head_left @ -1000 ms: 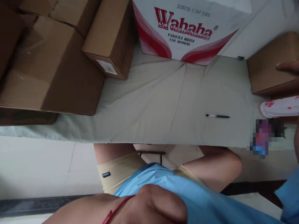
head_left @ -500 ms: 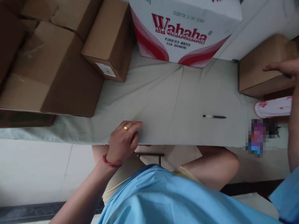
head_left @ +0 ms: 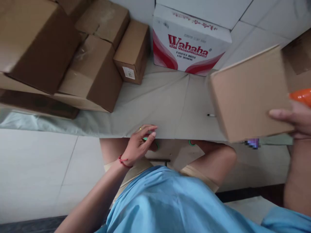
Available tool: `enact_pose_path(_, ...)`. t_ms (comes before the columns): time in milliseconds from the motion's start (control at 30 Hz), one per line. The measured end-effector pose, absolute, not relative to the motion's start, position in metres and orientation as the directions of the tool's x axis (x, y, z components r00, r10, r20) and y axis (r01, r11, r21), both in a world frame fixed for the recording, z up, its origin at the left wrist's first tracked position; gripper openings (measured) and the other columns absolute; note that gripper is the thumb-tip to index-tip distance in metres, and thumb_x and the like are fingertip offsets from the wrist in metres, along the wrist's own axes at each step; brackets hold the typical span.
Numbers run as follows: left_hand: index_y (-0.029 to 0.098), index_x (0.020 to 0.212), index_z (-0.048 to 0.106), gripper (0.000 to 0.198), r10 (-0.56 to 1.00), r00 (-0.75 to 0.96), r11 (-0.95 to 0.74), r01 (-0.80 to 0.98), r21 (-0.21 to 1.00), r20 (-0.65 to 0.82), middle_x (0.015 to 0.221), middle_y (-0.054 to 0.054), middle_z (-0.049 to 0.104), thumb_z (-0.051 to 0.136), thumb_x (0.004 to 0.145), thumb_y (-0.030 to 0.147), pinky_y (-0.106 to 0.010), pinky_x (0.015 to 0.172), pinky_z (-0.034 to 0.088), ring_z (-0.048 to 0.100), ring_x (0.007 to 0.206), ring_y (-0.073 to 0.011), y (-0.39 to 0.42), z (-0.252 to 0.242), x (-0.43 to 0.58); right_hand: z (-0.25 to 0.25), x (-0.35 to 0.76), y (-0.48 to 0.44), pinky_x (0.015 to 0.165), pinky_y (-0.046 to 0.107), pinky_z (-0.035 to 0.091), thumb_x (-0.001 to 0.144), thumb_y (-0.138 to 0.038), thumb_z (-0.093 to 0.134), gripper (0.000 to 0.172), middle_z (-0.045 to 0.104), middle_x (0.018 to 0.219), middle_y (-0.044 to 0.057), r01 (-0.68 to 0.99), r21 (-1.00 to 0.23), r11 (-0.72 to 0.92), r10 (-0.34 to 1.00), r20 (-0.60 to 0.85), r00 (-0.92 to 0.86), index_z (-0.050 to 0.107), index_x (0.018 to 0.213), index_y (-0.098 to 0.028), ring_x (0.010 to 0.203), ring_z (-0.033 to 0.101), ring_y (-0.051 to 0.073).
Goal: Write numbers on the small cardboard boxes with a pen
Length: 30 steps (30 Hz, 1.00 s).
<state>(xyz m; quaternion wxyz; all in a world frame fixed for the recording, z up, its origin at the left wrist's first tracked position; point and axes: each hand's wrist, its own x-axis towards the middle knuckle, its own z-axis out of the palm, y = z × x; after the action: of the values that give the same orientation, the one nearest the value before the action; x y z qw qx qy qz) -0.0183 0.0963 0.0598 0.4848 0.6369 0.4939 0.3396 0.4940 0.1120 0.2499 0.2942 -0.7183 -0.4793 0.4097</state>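
My right hand (head_left: 297, 118) grips the near right end of a brown cardboard box (head_left: 250, 97), thumb on the face toward me. The box is tilted and held up over the right part of the cloth-covered table (head_left: 157, 97), and it hides part of a pen (head_left: 211, 115) lying there. My left hand (head_left: 141, 142), with a ring and a red wrist cord, hovers at the table's front edge. Its fingers are loosely bent and apart, with nothing in them.
A white and red Wahaha water carton (head_left: 189, 48) stands at the back against the wall. Brown boxes (head_left: 87, 64) are stacked at the left, with a slim labelled box (head_left: 132, 51) beside them. Something orange (head_left: 301, 96) shows behind my right hand.
My right hand has lifted the cardboard box from the right end of the table and brought it leftward, toward me. My left hand has opened a little and shifted slightly right.
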Motion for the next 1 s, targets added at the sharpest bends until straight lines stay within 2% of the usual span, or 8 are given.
enact_pose_path(67, 0.022, 0.144, 0.066, 0.063, 0.931, 0.311, 0.157, 0.132, 0.979, -0.192, 0.143, -0.017, 0.067, 0.064, 0.101, 0.069, -0.047, 0.101, 0.063, 0.069, 0.129, -0.0340, 0.087, 0.065, -0.017, 0.226, 0.446, 0.086, 0.074, 0.038, 0.067, 0.056, -0.062, 0.106, 0.088, 0.078, 0.138, 0.018, 0.295, -0.826, -0.479, 0.876, -0.469, 0.109, 0.079, 0.132, -0.027, 0.109, 0.081, 0.037)
enact_pose_path(167, 0.029, 0.168, 0.040, 0.100, 0.865, 0.406, 0.358, -0.089, 0.929, -0.295, 0.164, -0.022, 0.049, 0.070, 0.089, 0.084, -0.056, 0.110, 0.060, 0.056, 0.150, -0.0425, 0.075, 0.070, -0.015, 0.185, 0.404, 0.069, 0.079, 0.038, 0.068, 0.057, -0.056, 0.105, 0.097, 0.077, 0.140, 0.014, 0.198, -0.833, -0.517, 0.825, -0.546, -0.144, 0.072, 0.143, -0.027, 0.116, 0.079, 0.038)
enact_pose_path(267, 0.037, 0.178, 0.015, 0.134, 0.819, 0.504, 0.414, -0.185, 0.891, -0.276, 0.175, -0.024, 0.035, 0.078, 0.073, 0.093, -0.062, 0.114, 0.056, 0.047, 0.156, -0.0499, 0.063, 0.078, -0.014, 0.151, 0.384, 0.061, 0.093, 0.041, 0.067, 0.062, -0.051, 0.102, 0.103, 0.073, 0.147, 0.011, 0.156, -0.864, -0.479, 0.799, -0.503, -0.330, 0.062, 0.155, -0.028, 0.132, 0.072, 0.038)
enact_pose_path(367, 0.042, 0.178, 0.001, 0.149, 0.807, 0.563, 0.353, -0.215, 0.910, -0.180, 0.180, -0.022, 0.026, 0.087, 0.065, 0.089, -0.064, 0.119, 0.051, 0.045, 0.157, -0.0516, 0.050, 0.092, -0.010, 0.126, 0.371, 0.052, 0.106, 0.041, 0.062, 0.064, -0.048, 0.102, 0.102, 0.071, 0.149, 0.010, 0.131, -0.918, -0.375, 0.829, -0.395, -0.395, 0.062, 0.155, -0.027, 0.139, 0.068, 0.035)
enact_pose_path(500, 0.037, 0.176, 0.016, 0.136, 0.872, 0.461, 0.272, -0.182, 0.945, -0.162, 0.181, -0.017, 0.029, 0.097, 0.071, 0.070, -0.060, 0.123, 0.049, 0.039, 0.162, -0.0489, 0.038, 0.108, -0.001, 0.096, 0.364, 0.038, 0.109, 0.042, 0.059, 0.064, -0.053, 0.102, 0.095, 0.074, 0.143, 0.011, 0.073, -0.950, -0.303, 0.843, -0.303, -0.445, 0.066, 0.148, -0.025, 0.132, 0.071, 0.034)
enact_pose_path(633, 0.030, 0.167, 0.029, 0.117, 0.882, 0.428, 0.299, -0.190, 0.935, -0.195, 0.166, -0.018, 0.049, 0.095, 0.076, 0.063, -0.056, 0.117, 0.055, 0.053, 0.150, -0.0448, 0.034, 0.109, 0.007, 0.075, 0.366, 0.024, 0.113, 0.045, 0.056, 0.062, -0.057, 0.103, 0.104, 0.070, 0.149, 0.013, 0.058, -0.950, -0.306, 0.855, -0.301, -0.423, 0.063, 0.153, -0.025, 0.139, 0.067, 0.036)
enact_pose_path(767, 0.032, 0.164, 0.031, 0.114, 0.872, 0.435, 0.339, -0.205, 0.918, -0.225, 0.164, -0.016, 0.050, 0.096, 0.075, 0.061, -0.049, 0.113, 0.057, 0.057, 0.145, -0.0401, 0.033, 0.101, 0.011, 0.079, 0.360, 0.011, 0.121, 0.050, 0.052, 0.062, -0.061, 0.102, 0.110, 0.066, 0.157, 0.013, 0.056, -0.945, -0.322, 0.889, -0.322, -0.324, 0.060, 0.157, -0.026, 0.148, 0.060, 0.038)
enact_pose_path(1000, 0.025, 0.150, 0.054, 0.098, 0.889, 0.296, 0.448, -0.416, 0.791, -0.348, 0.155, -0.014, 0.064, 0.097, 0.071, 0.063, -0.044, 0.114, 0.057, 0.057, 0.148, -0.0391, 0.029, 0.084, 0.014, 0.108, 0.332, -0.004, 0.124, 0.053, 0.050, 0.093, -0.078, 0.069, 0.070, 0.066, 0.157, 0.008, -0.103, -0.937, -0.334, 0.928, -0.308, -0.210, 0.069, 0.149, -0.034, 0.149, 0.060, 0.035)
